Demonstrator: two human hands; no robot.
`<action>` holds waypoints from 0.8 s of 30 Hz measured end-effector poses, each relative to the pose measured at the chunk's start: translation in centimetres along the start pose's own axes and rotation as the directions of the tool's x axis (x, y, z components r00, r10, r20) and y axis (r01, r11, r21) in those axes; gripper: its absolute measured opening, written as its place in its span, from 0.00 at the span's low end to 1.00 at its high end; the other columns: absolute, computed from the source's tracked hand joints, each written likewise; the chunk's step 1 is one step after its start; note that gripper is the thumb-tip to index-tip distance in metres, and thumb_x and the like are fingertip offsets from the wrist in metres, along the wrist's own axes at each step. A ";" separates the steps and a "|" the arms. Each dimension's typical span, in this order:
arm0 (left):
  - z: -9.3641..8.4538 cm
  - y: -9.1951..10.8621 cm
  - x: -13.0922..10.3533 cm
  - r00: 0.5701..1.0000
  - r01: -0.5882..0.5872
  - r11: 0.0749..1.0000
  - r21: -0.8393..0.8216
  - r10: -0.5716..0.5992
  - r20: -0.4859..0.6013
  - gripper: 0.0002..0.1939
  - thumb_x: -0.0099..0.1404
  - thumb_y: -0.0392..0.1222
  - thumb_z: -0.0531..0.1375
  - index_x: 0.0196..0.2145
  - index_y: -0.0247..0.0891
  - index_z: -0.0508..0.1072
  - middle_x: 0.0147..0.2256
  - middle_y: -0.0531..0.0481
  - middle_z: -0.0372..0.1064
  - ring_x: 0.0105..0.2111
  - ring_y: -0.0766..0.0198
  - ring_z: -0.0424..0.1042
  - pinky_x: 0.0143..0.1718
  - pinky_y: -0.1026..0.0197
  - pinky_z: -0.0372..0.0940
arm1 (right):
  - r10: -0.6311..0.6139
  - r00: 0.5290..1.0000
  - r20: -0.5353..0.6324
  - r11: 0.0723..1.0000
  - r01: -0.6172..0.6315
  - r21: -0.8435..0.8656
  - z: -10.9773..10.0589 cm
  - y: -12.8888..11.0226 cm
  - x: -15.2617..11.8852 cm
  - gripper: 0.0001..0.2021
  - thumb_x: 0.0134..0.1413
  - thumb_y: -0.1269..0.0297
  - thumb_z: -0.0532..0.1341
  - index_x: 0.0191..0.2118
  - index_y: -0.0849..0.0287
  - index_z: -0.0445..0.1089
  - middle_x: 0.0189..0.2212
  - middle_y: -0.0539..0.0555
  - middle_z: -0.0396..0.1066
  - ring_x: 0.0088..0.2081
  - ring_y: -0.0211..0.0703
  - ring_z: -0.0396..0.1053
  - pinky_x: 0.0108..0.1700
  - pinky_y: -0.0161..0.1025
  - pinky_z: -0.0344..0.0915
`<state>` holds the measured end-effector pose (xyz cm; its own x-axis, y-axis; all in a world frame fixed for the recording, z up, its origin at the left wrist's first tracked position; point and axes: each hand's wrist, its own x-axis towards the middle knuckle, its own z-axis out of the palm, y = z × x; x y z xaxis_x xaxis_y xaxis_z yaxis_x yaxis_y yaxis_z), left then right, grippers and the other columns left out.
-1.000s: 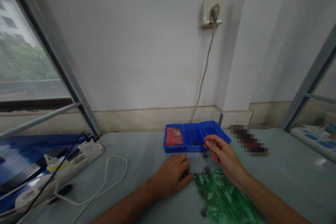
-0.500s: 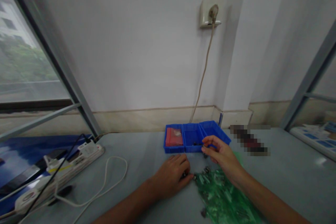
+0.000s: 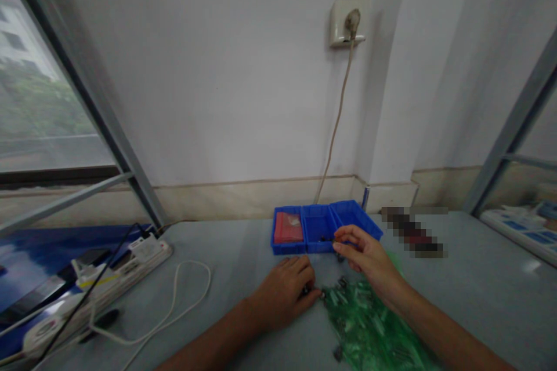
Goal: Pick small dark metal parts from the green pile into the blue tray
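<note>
My right hand point(image 3: 359, 249) pinches a small dark part just in front of the middle blue bin point(image 3: 319, 220), where a few small dark pieces lie. Curled on the table, my left hand point(image 3: 289, 287) has small dark metal parts partly showing between thumb and fingers. A green plastic bag point(image 3: 369, 324) with many small parts lies under and beside my right forearm. Loose metal parts point(image 3: 343, 283) rest at the bag's upper edge. The left blue bin point(image 3: 274, 235) holds a red packet point(image 3: 288, 227); the right blue bin point(image 3: 354, 214) stands at an angle.
At the left, a white power strip point(image 3: 154, 254) carries plugs, and a white cable point(image 3: 209, 278) loops over the table. A wall socket point(image 3: 343, 23) has a cord hanging behind the bins. A blurred dark object point(image 3: 413, 233) lies at the right.
My right hand has shifted very slightly left, still pinching the small part. Nothing else has visibly moved.
</note>
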<state>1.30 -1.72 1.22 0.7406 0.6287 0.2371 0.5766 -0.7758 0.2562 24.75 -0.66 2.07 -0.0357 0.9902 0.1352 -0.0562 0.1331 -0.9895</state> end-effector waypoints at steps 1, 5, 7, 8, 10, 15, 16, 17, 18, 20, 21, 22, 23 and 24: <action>0.0 0.0 0.0 1.000 -0.001 1.000 -0.001 0.001 -0.001 0.08 0.71 0.42 0.63 0.38 0.40 0.66 0.40 0.50 0.66 0.42 0.58 0.67 0.43 0.59 0.61 | 0.004 1.000 0.003 1.000 -0.004 0.015 0.0 0.0 0.0 0.17 0.51 0.51 0.72 0.41 0.54 0.73 0.31 0.49 0.72 0.22 0.33 0.55 0.22 0.32 0.47; 0.0 0.0 0.0 1.000 0.006 1.000 0.001 -0.006 0.002 0.08 0.71 0.41 0.63 0.37 0.40 0.66 0.40 0.50 0.65 0.42 0.58 0.67 0.44 0.59 0.61 | 0.003 1.000 0.017 0.998 -0.004 0.065 0.0 0.3 0.2 0.18 0.55 0.47 0.69 0.42 0.56 0.73 0.30 0.52 0.76 0.19 0.32 0.52 0.21 0.33 0.46; -0.1 0.0 0.0 1.000 0.010 1.000 0.000 -0.010 0.003 0.08 0.71 0.41 0.63 0.37 0.40 0.66 0.40 0.50 0.65 0.42 0.59 0.67 0.44 0.59 0.61 | 0.001 1.000 0.010 0.997 -0.002 0.079 -0.1 0.5 0.3 0.18 0.56 0.47 0.68 0.42 0.56 0.74 0.28 0.51 0.75 0.19 0.32 0.52 0.21 0.33 0.46; -0.1 0.0 0.0 1.000 0.011 1.000 -0.002 -0.011 0.004 0.08 0.71 0.41 0.63 0.37 0.40 0.66 0.40 0.50 0.65 0.42 0.59 0.67 0.44 0.59 0.61 | 0.004 1.000 0.005 0.996 -0.005 0.086 -0.1 0.5 0.4 0.18 0.56 0.47 0.68 0.42 0.56 0.74 0.27 0.51 0.74 0.19 0.32 0.52 0.21 0.33 0.46; -0.2 0.1 0.0 1.000 0.011 1.000 -0.008 -0.011 0.006 0.07 0.71 0.41 0.63 0.37 0.40 0.66 0.40 0.50 0.65 0.42 0.58 0.67 0.44 0.59 0.61 | 0.021 1.000 -0.006 0.995 -0.020 0.099 -0.2 0.5 0.3 0.18 0.55 0.46 0.68 0.42 0.56 0.74 0.26 0.50 0.72 0.19 0.32 0.52 0.21 0.33 0.46; -0.2 0.1 0.0 1.000 0.019 1.000 -0.010 -0.019 0.011 0.08 0.71 0.41 0.63 0.37 0.40 0.66 0.40 0.50 0.65 0.42 0.58 0.67 0.44 0.59 0.61 | 0.029 0.998 -0.048 0.994 -0.024 0.104 -0.1 0.1 0.2 0.19 0.54 0.46 0.69 0.42 0.55 0.74 0.28 0.50 0.73 0.19 0.33 0.52 0.21 0.34 0.46; -0.1 0.1 0.0 1.000 0.019 1.000 -0.008 -0.019 0.011 0.08 0.71 0.41 0.63 0.37 0.40 0.66 0.40 0.50 0.65 0.42 0.58 0.67 0.44 0.59 0.61 | 0.021 0.998 -0.058 0.995 -0.015 0.099 -0.1 0.1 0.2 0.19 0.53 0.45 0.69 0.42 0.55 0.74 0.29 0.51 0.73 0.19 0.33 0.52 0.21 0.34 0.47; -0.1 0.1 0.0 1.000 0.016 1.000 -0.006 -0.016 0.011 0.08 0.71 0.41 0.63 0.37 0.40 0.66 0.40 0.50 0.65 0.42 0.58 0.67 0.43 0.59 0.61 | 0.013 0.998 -0.067 0.996 -0.007 0.092 -0.1 0.2 0.2 0.19 0.53 0.45 0.69 0.42 0.55 0.74 0.29 0.50 0.72 0.20 0.34 0.52 0.21 0.34 0.47; -0.1 0.1 0.0 1.000 0.012 1.000 -0.005 -0.012 0.010 0.08 0.71 0.41 0.63 0.37 0.40 0.66 0.40 0.50 0.66 0.42 0.58 0.67 0.43 0.59 0.61 | 0.006 0.997 -0.075 0.997 0.001 0.083 -0.1 0.2 0.2 0.19 0.52 0.46 0.70 0.42 0.54 0.74 0.29 0.50 0.71 0.20 0.34 0.52 0.21 0.35 0.48; -0.1 0.1 0.0 1.000 0.008 1.000 -0.004 -0.008 0.010 0.08 0.71 0.41 0.63 0.37 0.40 0.66 0.41 0.50 0.66 0.42 0.58 0.67 0.44 0.58 0.61 | -0.005 0.996 -0.087 0.998 0.010 0.066 -0.2 0.4 0.2 0.19 0.51 0.48 0.71 0.43 0.54 0.74 0.30 0.48 0.69 0.20 0.33 0.53 0.22 0.34 0.49; -0.1 0.1 0.0 1.000 0.008 1.000 -0.004 -0.007 0.011 0.08 0.71 0.41 0.63 0.38 0.40 0.66 0.41 0.50 0.66 0.42 0.58 0.67 0.44 0.58 0.61 | -0.007 0.996 -0.091 0.998 0.013 0.056 -0.3 0.5 0.2 0.18 0.51 0.49 0.72 0.43 0.53 0.74 0.30 0.48 0.68 0.21 0.33 0.54 0.22 0.34 0.49; -0.1 0.1 0.0 1.000 0.008 1.000 -0.004 -0.008 0.014 0.08 0.71 0.41 0.63 0.38 0.40 0.66 0.41 0.50 0.66 0.42 0.58 0.67 0.44 0.58 0.61 | -0.007 0.996 -0.093 0.999 0.011 0.046 -0.3 0.5 0.2 0.18 0.51 0.50 0.72 0.43 0.53 0.73 0.32 0.48 0.68 0.21 0.33 0.55 0.22 0.34 0.50; -0.2 0.1 0.0 1.000 0.009 1.000 -0.004 -0.009 0.018 0.07 0.71 0.41 0.63 0.38 0.40 0.66 0.41 0.50 0.66 0.42 0.58 0.67 0.44 0.58 0.61 | -0.005 0.996 -0.094 0.999 0.009 0.037 -0.3 0.5 0.2 0.18 0.50 0.51 0.72 0.44 0.53 0.73 0.33 0.48 0.68 0.22 0.33 0.56 0.22 0.34 0.50; -0.2 0.1 0.0 1.000 0.009 1.000 -0.004 -0.009 0.021 0.07 0.71 0.41 0.62 0.38 0.40 0.66 0.41 0.50 0.66 0.42 0.57 0.67 0.44 0.58 0.61 | -0.003 0.996 -0.093 1.000 0.006 0.029 -0.4 0.6 0.1 0.18 0.50 0.52 0.72 0.44 0.53 0.73 0.35 0.48 0.69 0.23 0.33 0.57 0.22 0.33 0.51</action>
<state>1.30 -1.83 1.41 0.7425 0.6344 0.2149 0.5818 -0.7698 0.2624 25.07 -0.43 1.52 0.0574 0.9895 0.1329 -0.0849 0.1375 -0.9869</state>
